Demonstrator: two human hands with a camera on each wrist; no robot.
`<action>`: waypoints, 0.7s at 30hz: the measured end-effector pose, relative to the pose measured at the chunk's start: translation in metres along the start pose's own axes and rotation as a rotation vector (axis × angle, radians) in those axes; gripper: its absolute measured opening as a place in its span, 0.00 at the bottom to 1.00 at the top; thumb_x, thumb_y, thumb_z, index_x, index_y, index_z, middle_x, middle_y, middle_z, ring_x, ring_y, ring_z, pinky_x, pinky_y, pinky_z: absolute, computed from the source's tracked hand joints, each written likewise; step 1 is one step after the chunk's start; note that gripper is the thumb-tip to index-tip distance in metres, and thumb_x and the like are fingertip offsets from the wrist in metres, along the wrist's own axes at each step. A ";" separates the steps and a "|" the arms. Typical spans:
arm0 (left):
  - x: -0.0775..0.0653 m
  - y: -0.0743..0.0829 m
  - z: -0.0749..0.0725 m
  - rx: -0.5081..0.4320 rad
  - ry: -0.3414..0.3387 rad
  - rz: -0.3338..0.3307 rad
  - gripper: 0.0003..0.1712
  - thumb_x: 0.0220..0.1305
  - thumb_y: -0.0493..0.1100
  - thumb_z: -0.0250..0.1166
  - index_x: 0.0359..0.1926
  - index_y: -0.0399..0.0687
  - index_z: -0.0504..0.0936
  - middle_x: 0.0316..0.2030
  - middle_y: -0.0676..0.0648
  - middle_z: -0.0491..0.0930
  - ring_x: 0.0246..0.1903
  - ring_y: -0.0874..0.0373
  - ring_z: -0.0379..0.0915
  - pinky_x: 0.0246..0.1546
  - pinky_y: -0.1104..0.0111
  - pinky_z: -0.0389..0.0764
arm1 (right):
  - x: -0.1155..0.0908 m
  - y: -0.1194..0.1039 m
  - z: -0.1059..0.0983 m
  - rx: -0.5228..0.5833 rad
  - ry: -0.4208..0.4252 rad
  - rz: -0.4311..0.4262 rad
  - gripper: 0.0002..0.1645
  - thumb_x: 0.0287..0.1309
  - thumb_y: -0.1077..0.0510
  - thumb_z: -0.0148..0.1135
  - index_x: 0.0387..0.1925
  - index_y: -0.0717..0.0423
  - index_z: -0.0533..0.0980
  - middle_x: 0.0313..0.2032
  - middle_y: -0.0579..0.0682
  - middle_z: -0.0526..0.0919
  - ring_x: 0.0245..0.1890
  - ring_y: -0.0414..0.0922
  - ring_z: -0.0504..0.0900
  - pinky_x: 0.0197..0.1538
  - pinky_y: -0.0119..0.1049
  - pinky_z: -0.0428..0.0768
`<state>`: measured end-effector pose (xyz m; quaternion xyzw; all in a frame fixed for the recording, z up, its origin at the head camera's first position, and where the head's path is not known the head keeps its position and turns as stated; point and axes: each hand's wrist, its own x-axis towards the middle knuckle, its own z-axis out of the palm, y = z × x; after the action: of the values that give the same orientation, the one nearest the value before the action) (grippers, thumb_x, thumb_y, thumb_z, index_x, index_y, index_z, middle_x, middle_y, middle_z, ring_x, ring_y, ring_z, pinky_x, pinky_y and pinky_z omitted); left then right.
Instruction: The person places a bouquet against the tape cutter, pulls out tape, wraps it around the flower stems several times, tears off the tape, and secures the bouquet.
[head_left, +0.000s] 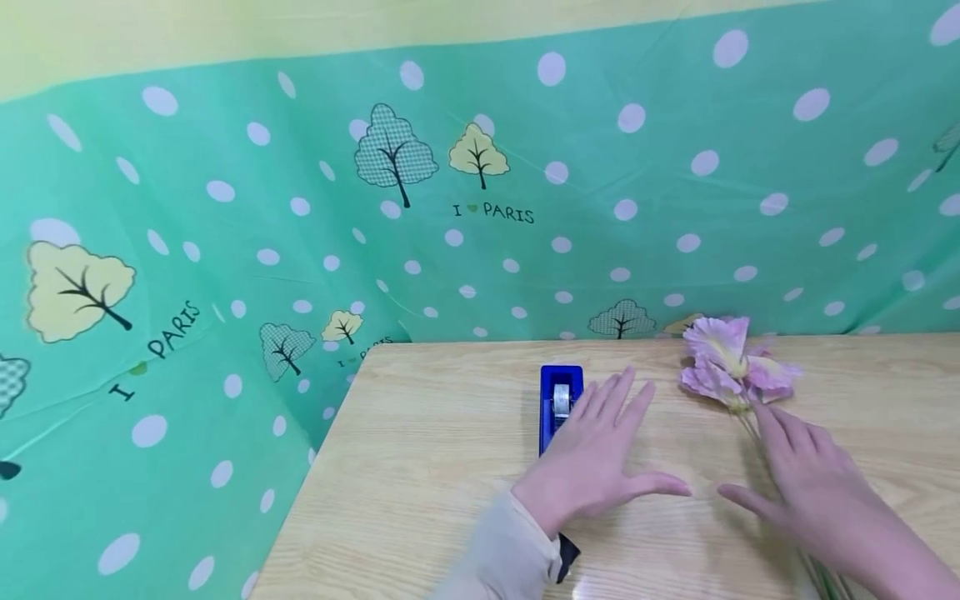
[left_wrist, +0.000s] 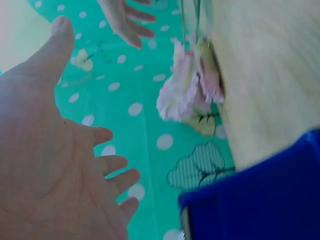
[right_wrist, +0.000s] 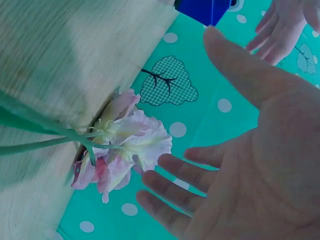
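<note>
On the table's right side lie artificial-looking pink flowers (head_left: 738,367) with green stems (right_wrist: 50,135). My right hand (head_left: 817,483) hovers over the stems in the head view, fingers extended and nothing held. A blue tape dispenser (head_left: 551,400) with a roll of clear tape (head_left: 561,402) stands left of the flowers. My left hand (head_left: 592,458) is spread in front of it and hides its near part. In the left wrist view the palm (left_wrist: 55,165) faces the flowers, with the blue dispenser (left_wrist: 260,195) at lower right. Both thumbs point toward each other, apart.
A wooden table (head_left: 420,433) lies beneath everything. Behind it and to the left hangs a green cloth (head_left: 450,283) with white dots and printed trees. A small black object (head_left: 567,557) shows beside the left sleeve (head_left: 502,550).
</note>
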<state>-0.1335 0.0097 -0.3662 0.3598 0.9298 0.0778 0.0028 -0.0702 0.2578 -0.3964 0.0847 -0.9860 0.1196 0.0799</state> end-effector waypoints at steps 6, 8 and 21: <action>0.012 0.019 0.006 -0.047 -0.069 0.036 0.57 0.60 0.83 0.40 0.78 0.61 0.31 0.79 0.52 0.29 0.78 0.59 0.34 0.76 0.66 0.46 | 0.000 0.010 -0.001 -0.011 -0.066 0.045 0.61 0.56 0.36 0.67 0.67 0.81 0.52 0.59 0.82 0.64 0.55 0.77 0.63 0.56 0.73 0.65; 0.016 0.024 0.008 -0.035 -0.080 0.051 0.58 0.60 0.83 0.40 0.78 0.61 0.30 0.79 0.53 0.28 0.78 0.60 0.33 0.76 0.67 0.46 | 0.000 0.013 0.000 -0.021 -0.095 0.055 0.61 0.56 0.35 0.67 0.64 0.83 0.55 0.57 0.83 0.65 0.53 0.77 0.65 0.54 0.73 0.67; 0.035 0.036 0.017 -0.022 -0.129 0.138 0.52 0.64 0.78 0.41 0.79 0.60 0.37 0.79 0.53 0.33 0.76 0.62 0.42 0.75 0.71 0.51 | 0.000 0.029 0.004 -0.053 -0.248 0.102 0.66 0.48 0.25 0.65 0.60 0.82 0.61 0.51 0.82 0.71 0.49 0.79 0.71 0.46 0.71 0.74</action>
<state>-0.1347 0.0619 -0.3756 0.4272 0.8998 0.0647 0.0613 -0.0759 0.2844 -0.4066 0.0464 -0.9941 0.0860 -0.0466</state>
